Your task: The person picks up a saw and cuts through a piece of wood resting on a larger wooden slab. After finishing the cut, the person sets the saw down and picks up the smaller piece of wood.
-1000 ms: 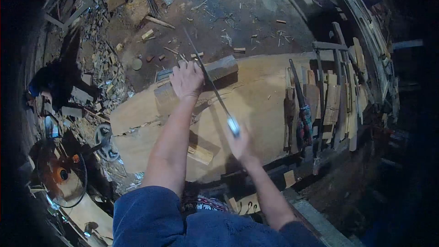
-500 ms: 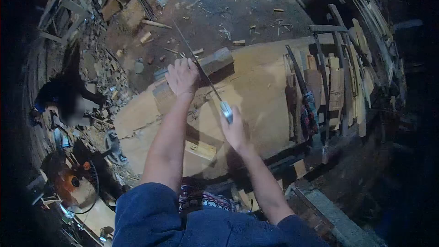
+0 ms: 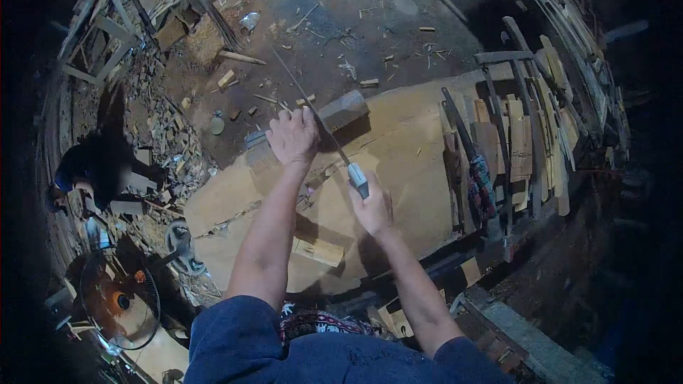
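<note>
Head view, wood workshop. Landmark: the wooden block [image 3: 324, 119], a grey-brown length of timber lying across the far edge of the workbench [image 3: 405, 163], a broad pale slab.

Left hand [image 3: 292, 135]: clamped down over the block's middle, fingers curled over its far side, pinning it to the bench.

Right hand [image 3: 372, 210]: on the near side of the block, fist closed around the pale handle of a handsaw [image 3: 313, 110]. The thin blade runs up and away from the handle, crosses the block just right of the left hand, and its tip reaches out over the dirt floor beyond.

Judgement: the step in hand is a crosscut through the block, at a point right of centre. Depth of the kerf cannot be read. The next stroke calls for firm downward pressure from the left hand and a straight line of travel, with the fingers kept clear of the blade.

Also present: a dark tool [image 3: 466, 146] and upright slats right of the block; a small offcut [image 3: 318, 250] nearer than the block; a fan [image 3: 117, 299] well to the near left.
</note>
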{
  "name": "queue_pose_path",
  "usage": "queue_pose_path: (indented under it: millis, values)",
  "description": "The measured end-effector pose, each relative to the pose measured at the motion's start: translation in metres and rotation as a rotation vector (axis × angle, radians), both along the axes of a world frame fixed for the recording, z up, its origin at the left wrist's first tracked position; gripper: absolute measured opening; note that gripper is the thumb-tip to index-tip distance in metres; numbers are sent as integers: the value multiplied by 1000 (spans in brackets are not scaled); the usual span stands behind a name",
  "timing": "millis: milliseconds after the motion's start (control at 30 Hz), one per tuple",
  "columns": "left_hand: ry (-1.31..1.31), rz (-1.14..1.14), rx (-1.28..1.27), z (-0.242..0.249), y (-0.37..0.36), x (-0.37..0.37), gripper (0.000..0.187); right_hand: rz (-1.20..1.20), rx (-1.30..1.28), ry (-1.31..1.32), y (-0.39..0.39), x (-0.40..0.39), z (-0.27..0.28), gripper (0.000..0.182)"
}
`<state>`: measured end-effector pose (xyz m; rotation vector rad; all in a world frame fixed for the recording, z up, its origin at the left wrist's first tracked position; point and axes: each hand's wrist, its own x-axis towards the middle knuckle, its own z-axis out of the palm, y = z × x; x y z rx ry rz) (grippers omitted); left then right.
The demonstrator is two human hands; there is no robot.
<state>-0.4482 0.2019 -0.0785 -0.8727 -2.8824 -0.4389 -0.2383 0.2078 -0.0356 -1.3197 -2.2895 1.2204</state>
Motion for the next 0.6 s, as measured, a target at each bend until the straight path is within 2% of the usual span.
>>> queue_pose_path:
  millis: [100, 267, 333, 433, 533, 600]
  values:
    - [-31, 66, -20, 3, 3, 2, 37, -8, -18, -1, -3, -2, 5, 26]
    - [-89, 76, -68, 7, 3, 2, 35, -6, -14, 61, -15, 17, 29, 27]
    - [-115, 77, -82, 7, 6, 4, 35, 14, 93, -25, -25, 43, 52, 29]
    - [-107, 72, -41, 2, 3, 4, 33, 1, 40, -101, -35, 69, 43, 31]
    - [-90, 23, -76, -1, 0, 4, 33, 7, -65, 53, -17, 36, 17, 33]
    - [-59, 18, -70, -3, 4, 1, 33, -42, -112, -76, 2, -19, 8, 34]
